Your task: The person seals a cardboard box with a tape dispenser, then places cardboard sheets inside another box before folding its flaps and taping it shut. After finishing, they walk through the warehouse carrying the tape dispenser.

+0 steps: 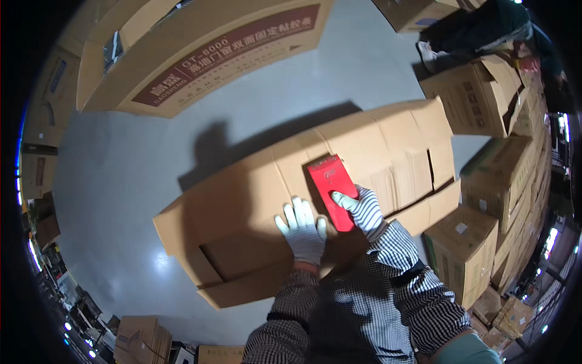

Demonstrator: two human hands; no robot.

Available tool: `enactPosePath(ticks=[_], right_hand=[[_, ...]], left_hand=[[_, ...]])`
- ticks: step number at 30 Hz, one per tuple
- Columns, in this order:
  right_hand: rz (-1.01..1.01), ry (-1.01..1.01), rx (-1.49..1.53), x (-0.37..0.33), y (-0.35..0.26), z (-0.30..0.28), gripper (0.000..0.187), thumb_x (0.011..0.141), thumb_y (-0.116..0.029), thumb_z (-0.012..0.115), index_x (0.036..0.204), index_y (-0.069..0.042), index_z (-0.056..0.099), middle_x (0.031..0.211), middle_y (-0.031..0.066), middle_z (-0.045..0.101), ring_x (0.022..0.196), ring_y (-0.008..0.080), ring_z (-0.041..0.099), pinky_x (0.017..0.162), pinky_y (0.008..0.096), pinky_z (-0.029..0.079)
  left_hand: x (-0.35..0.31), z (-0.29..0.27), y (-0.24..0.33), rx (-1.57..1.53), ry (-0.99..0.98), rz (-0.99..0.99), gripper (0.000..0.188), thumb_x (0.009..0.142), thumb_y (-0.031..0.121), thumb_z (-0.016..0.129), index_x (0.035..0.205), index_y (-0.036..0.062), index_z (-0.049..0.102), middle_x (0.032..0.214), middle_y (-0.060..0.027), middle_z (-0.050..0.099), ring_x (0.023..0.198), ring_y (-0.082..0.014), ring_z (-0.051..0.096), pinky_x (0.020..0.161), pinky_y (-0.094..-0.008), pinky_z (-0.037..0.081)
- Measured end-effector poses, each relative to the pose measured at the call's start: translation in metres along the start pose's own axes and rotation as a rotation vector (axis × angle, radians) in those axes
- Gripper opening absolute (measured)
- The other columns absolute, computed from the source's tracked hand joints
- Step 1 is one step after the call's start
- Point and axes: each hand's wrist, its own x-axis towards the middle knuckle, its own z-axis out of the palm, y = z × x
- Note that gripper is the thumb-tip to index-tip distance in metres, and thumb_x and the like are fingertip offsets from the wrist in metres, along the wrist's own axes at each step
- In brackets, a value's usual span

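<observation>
A long flattened cardboard box lies across the grey floor in front of me. My left hand, in a white knit glove, presses flat on its top with the fingers spread. Just to the right, my right hand, also gloved, grips a red tape dispenser that rests on the seam of the box. Both forearms wear checked sleeves and come in from the lower edge.
A large printed carton stands at the back left. Stacked cartons line the right side, with another person near the far right. More flattened boxes lie at the lower left.
</observation>
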Motion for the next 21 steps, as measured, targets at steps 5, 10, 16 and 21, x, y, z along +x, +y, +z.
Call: enactPosePath(ticks=[5, 10, 16, 21], right_hand=[[0.219, -0.074, -0.223, -0.178, 0.077, -0.05, 0.053, 0.082, -0.025, 0.082, 0.123, 0.002, 0.063, 0.097, 0.0094, 0.072, 0.087, 0.0137, 0.065, 0.082, 0.0312, 0.054], [0.51, 0.206, -0.209, -0.285, 0.298, -0.135, 0.046, 0.08, -0.025, 0.081, 0.115, 0.001, 0.068, 0.102, 0.0117, 0.073, 0.092, 0.0198, 0.07, 0.083, 0.0348, 0.056], [0.438, 0.08, -0.356, -0.135, 0.331, -0.103, 0.047, 0.082, -0.033, 0.079, 0.112, 0.003, 0.069, 0.098, 0.0135, 0.073, 0.086, 0.021, 0.07, 0.079, 0.0334, 0.056], [0.65, -0.476, -0.241, -0.217, 0.167, -0.083, 0.049, 0.082, -0.025, 0.078, 0.121, 0.001, 0.065, 0.107, 0.0114, 0.071, 0.097, 0.0186, 0.068, 0.084, 0.0336, 0.056]], left_hand=[[-0.014, -0.01, -0.023, 0.089, -0.032, -0.033, 0.073, 0.084, 0.036, 0.065, 0.142, -0.0019, 0.044, 0.156, -0.0219, 0.032, 0.143, -0.0441, 0.026, 0.115, -0.0671, 0.013], [-0.015, -0.001, -0.006, 0.038, 0.033, 0.005, 0.074, 0.085, 0.034, 0.065, 0.146, -0.0008, 0.039, 0.158, -0.021, 0.029, 0.145, -0.043, 0.023, 0.115, -0.0668, 0.011], [-0.018, -0.013, 0.003, 0.05, 0.126, 0.005, 0.07, 0.087, 0.027, 0.066, 0.146, 0.001, 0.039, 0.157, -0.0194, 0.031, 0.145, -0.0409, 0.025, 0.117, -0.0615, 0.016], [-0.122, -0.043, -0.083, -1.222, -0.251, -0.516, 0.05, 0.105, 0.04, 0.043, 0.119, -0.0043, 0.062, 0.108, -0.0175, 0.071, 0.097, -0.0247, 0.069, 0.082, -0.0307, 0.056]])
